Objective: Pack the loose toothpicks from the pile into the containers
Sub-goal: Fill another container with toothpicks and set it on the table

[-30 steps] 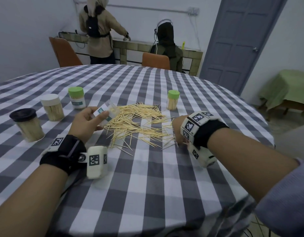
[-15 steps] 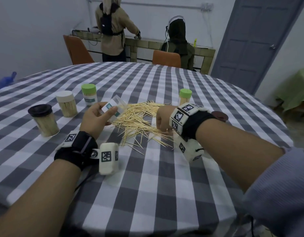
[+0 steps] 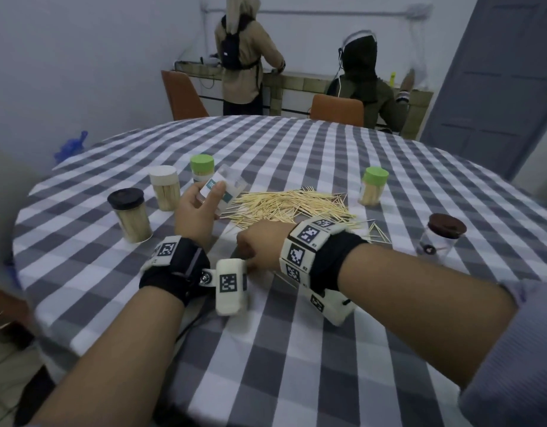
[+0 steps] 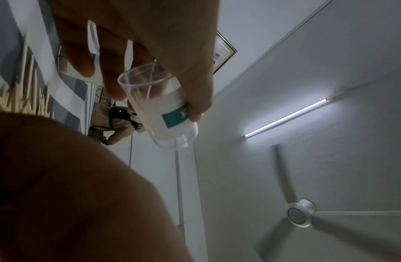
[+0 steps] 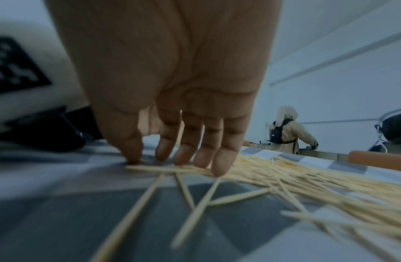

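My left hand (image 3: 209, 197) grips a clear plastic container (image 3: 227, 188) with a teal label and tilts it over the left end of the toothpick pile (image 3: 290, 204). In the left wrist view the container (image 4: 163, 113) has no lid, and I cannot tell whether anything is inside. My right hand (image 3: 250, 251) is palm down at the near-left edge of the pile, close to my left wrist. In the right wrist view its fingertips (image 5: 219, 170) and thumb touch loose toothpicks (image 5: 307, 177) on the cloth, with the fingers fairly straight.
On the checked tablecloth (image 3: 296, 349) stand a black-lidded jar (image 3: 129, 215), a white-lidded jar (image 3: 164, 188) and a green-lidded jar (image 3: 202, 171) at left. A green-lidded jar (image 3: 372, 186) and a brown-lidded clear jar (image 3: 441, 235) stand at right. Two people are at a counter behind.
My right hand has slid left along the pile's near edge, from its right side toward my left wrist. The left hand still holds the container, now slightly higher.
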